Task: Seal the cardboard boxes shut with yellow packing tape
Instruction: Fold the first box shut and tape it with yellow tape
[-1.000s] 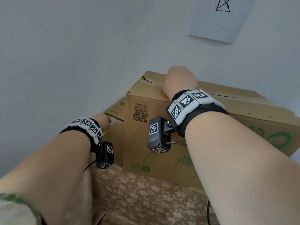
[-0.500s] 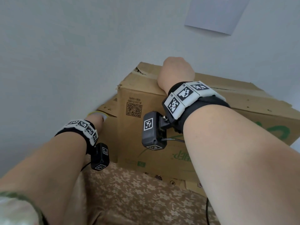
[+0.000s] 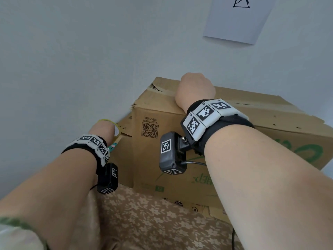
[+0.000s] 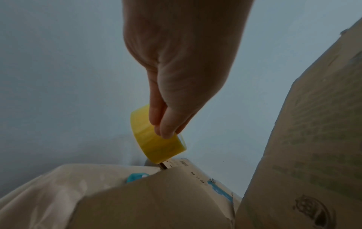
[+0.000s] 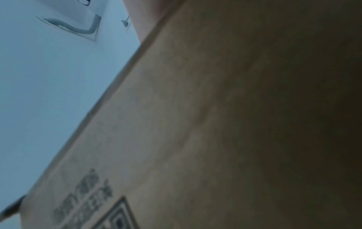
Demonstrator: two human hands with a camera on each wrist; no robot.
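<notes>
A large cardboard box stands against the wall, with old tape along its top seam. My right hand rests on its top near the left corner; the fingers are hidden behind the hand. The right wrist view shows only this box's side. Left of it, a smaller cardboard box sits lower. My left hand pinches a yellow tape roll by its rim with fingertips, just above the small box's far corner. The roll's yellow rim peeks past the hand in the head view.
A pale wall runs close behind both boxes, with a white paper sheet stuck on it. A floral cloth covers the surface in front. A pale plastic sheet and a blue item lie beside the small box.
My left hand has shifted slightly left and away with the tape roll, so more of its yellow rim shows. The right hand stays on the big box's top.
</notes>
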